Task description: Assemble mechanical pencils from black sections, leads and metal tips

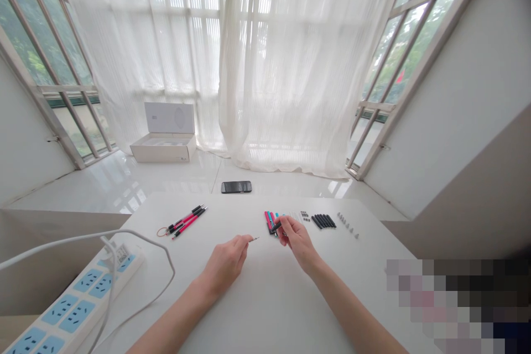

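Note:
My left hand (pixel 226 264) pinches a small thin metal tip (pixel 254 239) between thumb and fingers, over the white table (pixel 249 298). My right hand (pixel 296 242) holds a short black pen part (pixel 276 227) at its fingertips, right beside a group of pink and teal pen barrels (pixel 269 222). To the right lie a row of black tubes (pixel 322 222), several small dark pieces (pixel 305 215) and a line of small grey metal pieces (pixel 347 225). Further left, several pink-and-black pens (pixel 186 220) lie together, with a rubber band (pixel 161 231) at their end.
A blue-and-white power strip (pixel 78 298) with a white cable (pixel 124 238) lies at the table's left edge. Beyond the far edge, a black phone (pixel 236 187) and an open white box (pixel 164 141) rest on the glossy floor. A pixelated patch covers the lower right.

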Motion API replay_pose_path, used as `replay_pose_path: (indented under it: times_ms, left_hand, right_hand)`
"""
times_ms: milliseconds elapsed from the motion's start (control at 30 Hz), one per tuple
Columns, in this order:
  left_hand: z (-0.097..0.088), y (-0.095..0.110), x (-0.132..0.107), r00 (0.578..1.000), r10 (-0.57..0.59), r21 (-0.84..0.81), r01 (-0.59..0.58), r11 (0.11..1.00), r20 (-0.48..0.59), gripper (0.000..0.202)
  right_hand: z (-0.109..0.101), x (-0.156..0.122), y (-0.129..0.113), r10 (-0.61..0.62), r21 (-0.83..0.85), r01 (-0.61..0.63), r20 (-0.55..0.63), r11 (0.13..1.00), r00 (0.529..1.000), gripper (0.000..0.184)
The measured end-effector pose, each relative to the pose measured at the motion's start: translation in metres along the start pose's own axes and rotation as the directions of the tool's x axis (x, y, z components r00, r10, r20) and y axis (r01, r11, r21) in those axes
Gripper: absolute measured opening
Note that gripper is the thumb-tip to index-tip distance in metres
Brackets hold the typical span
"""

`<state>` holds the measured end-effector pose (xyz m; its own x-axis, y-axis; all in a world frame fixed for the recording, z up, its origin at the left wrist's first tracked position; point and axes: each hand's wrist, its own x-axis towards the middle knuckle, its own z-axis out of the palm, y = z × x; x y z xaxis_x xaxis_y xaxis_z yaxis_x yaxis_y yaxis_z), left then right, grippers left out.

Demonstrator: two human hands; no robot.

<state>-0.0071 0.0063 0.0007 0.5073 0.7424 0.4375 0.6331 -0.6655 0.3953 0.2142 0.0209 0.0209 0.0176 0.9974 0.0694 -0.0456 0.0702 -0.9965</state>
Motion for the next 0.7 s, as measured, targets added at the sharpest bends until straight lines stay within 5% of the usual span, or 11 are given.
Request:
replay_pose_path:
  times_ms: [167,267,400,533,700]
  left_hand:
    - [0.002,0.002,-0.001,1.0,0.013,0.028,-0.013,1.0,-0.003,0.026]
    - [0.001,0.004,-0.001,1.0,0.011,0.039,-0.011,0.999,0.004,0.027]
    - [0.0,0.004,-0.001,1.0,0.009,0.056,-0.01,0.998,0.015,0.028]
    - [0.001,0.004,-0.001,1.0,0.021,0.065,-0.022,0.998,0.021,0.027]
    - [0.002,0.004,-0.001,0.999,0.029,0.074,-0.03,0.997,0.023,0.027]
  right_hand:
    - [-0.059,0.014,-0.01,-0.17,-0.314,0.105,-0.188,0.944,0.967,0.054]
    - [-0.107,0.016,-0.01,-0.241,-0.672,0.018,-0.24,0.74,0.94,0.041]
    - [-0.152,0.01,-0.003,-0.073,-0.854,-0.178,-0.243,0.488,0.967,0.022]
    - [-0.169,0.005,0.0,0.032,-0.883,-0.285,-0.295,0.374,0.955,0.019]
    - [-0.176,0.006,0.003,0.101,-0.867,-0.306,-0.29,0.392,0.952,0.021]
